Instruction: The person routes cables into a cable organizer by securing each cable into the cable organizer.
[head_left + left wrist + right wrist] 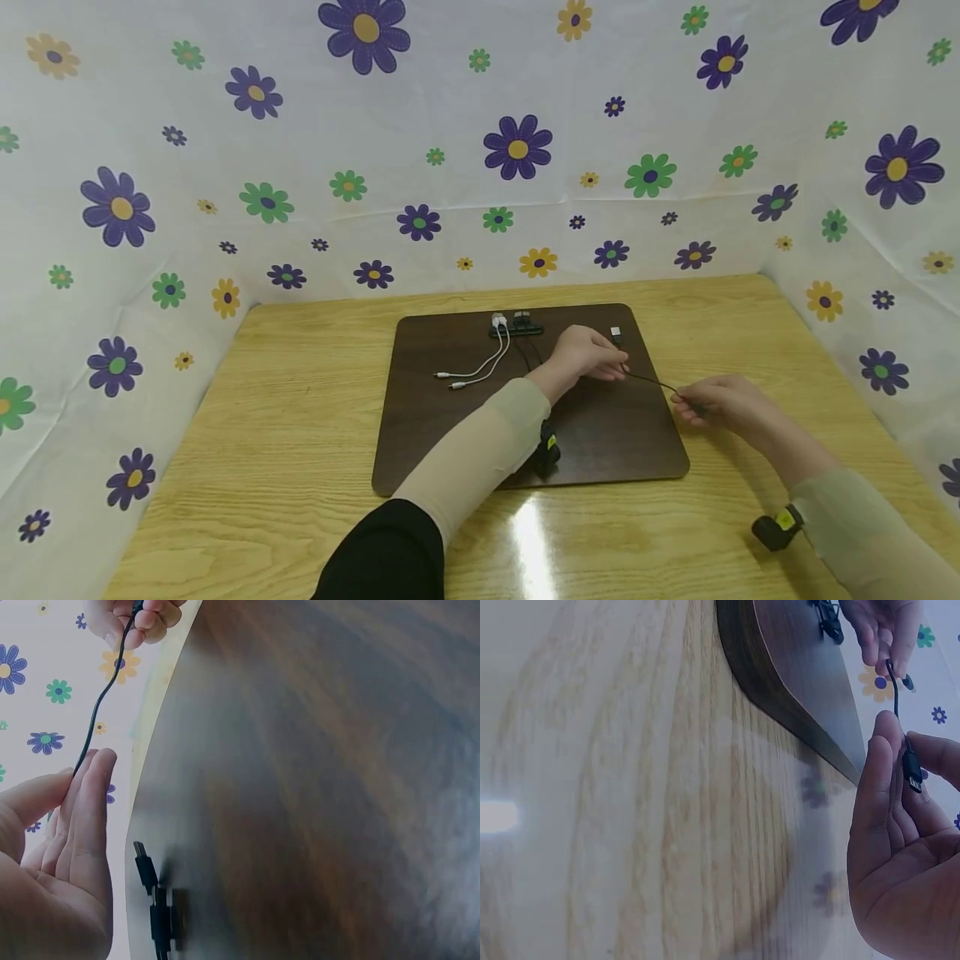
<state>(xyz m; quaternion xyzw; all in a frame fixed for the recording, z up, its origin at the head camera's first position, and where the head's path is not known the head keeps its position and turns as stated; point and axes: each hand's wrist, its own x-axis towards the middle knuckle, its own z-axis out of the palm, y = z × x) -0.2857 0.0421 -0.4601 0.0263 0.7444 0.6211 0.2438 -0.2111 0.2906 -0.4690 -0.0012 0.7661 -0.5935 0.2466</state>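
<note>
A thin black USB cable (649, 380) stretches between the two hands over the right side of a dark brown board (442, 442). My left hand (588, 354) pinches it between thumb and fingers near the end with the USB plug (616, 334). At the other end, my right hand (723, 406) pinches the cable just behind its small black connector (912, 771), past the board's right edge. In the left wrist view, the cable (96, 712) bends slightly between the hands. The left fingers (94, 817) are fairly straight.
Near the board's back edge, a black holder (517, 331) carries white plugs and black plugs. Two white cables (480, 373) run from it toward the left. Black connectors (160, 919) lie on the board. Around the board is a wooden table (285, 433), backed by flowered cloth (450, 183).
</note>
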